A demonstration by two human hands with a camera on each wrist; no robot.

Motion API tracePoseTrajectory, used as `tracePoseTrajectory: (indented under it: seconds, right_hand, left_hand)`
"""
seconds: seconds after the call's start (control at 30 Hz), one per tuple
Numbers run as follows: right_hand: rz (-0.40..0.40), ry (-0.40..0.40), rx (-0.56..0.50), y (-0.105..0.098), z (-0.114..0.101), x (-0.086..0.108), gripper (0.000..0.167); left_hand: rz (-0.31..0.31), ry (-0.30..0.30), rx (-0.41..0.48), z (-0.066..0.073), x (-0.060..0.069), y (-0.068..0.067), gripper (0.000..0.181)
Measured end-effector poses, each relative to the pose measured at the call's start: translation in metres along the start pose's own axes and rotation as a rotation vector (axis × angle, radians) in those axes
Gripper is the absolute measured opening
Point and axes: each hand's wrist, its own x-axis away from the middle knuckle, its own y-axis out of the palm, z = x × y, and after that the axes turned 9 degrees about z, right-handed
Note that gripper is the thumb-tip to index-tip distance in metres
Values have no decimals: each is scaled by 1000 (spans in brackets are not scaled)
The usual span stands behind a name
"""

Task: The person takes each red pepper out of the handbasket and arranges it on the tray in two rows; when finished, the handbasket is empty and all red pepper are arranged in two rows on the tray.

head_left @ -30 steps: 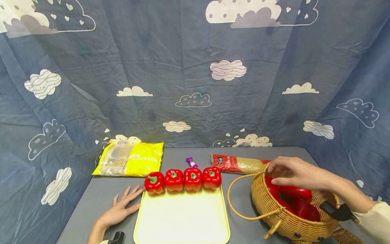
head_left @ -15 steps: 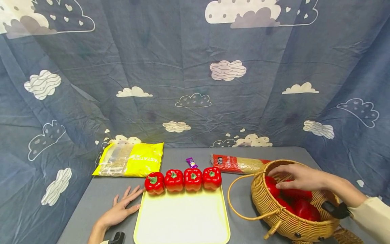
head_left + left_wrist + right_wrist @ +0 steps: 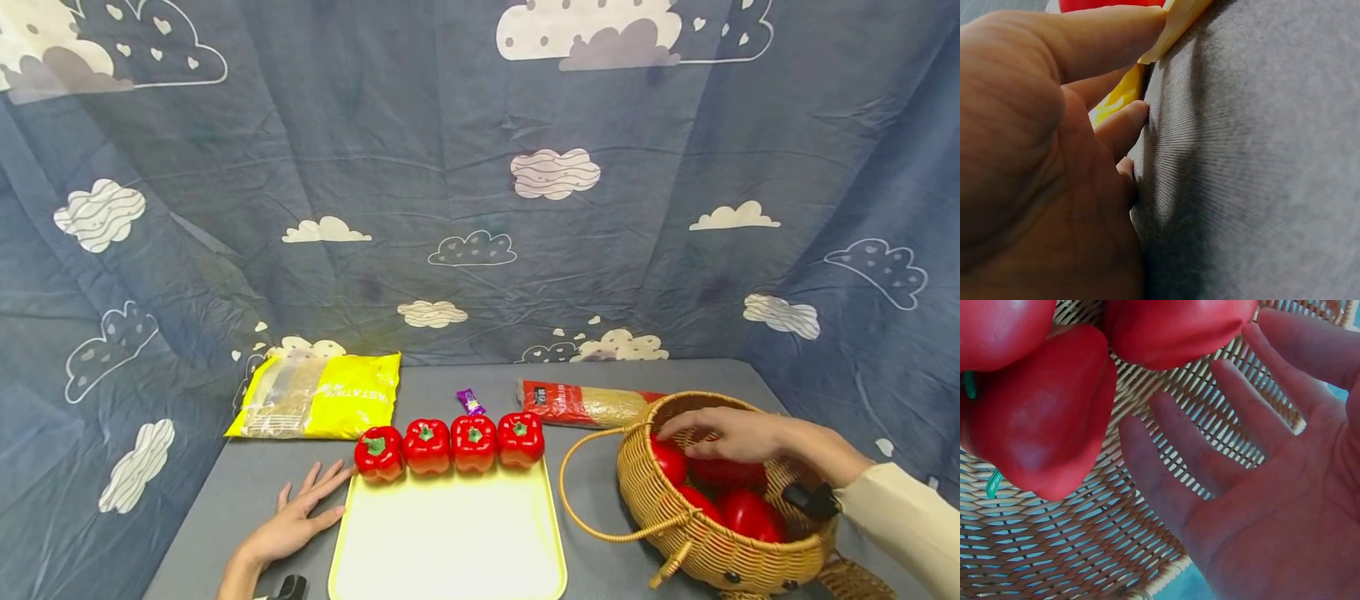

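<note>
My right hand [image 3: 731,435] reaches into a wicker basket [image 3: 645,492] at the right of the head view. In the right wrist view its fingers [image 3: 1235,394] are spread and hold nothing. Their tips come close to one red bell pepper [image 3: 1179,331]; whether they touch it I cannot tell. Another bell pepper [image 3: 1047,419] lies deeper in the basket. My left hand [image 3: 288,525] rests spread on the grey table, thumb and forefinger at the left edge of a pale yellow tray [image 3: 450,533]. Several red bell peppers [image 3: 427,446] stand in a row along the tray's far edge.
Behind the row lie a yellow pasta bag [image 3: 318,396] on the left, a small purple wrapped candy [image 3: 471,402] and a red noodle packet [image 3: 585,404]. The basket's handle [image 3: 566,492] arcs down towards the tray. A cloud-patterned curtain [image 3: 480,192] surrounds the table.
My right hand has gone down from the basket's rim into the basket, among the peppers. The left hand stays at the tray's edge. The head view has shifted slightly.
</note>
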Motion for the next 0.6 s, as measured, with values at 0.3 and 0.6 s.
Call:
tracePoseTrajectory:
  seconds: [0.3,0.6]
  right_hand:
    - [-8,28,13,2,2,-12,40]
    - [-41,154,-19,7,-3,-13,50]
  left_hand:
    - [1,1,12,-2,0,0,63]
    - [3,-10,-6,2,1,0,61]
